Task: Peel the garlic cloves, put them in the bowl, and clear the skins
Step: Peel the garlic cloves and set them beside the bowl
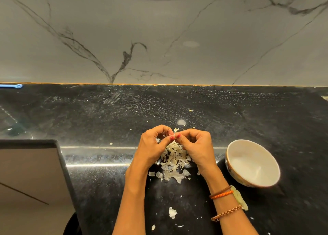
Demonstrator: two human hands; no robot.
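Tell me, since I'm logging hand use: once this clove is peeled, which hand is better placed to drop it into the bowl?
Probably the right hand. The bowl sits just to its right on the counter, while the left hand would have to cross over the skin pile.

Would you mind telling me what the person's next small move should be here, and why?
Probably keep stripping the skin: both hands, left hand and right hand, pinch something small above the pile of garlic skins, and the bowl looks empty.
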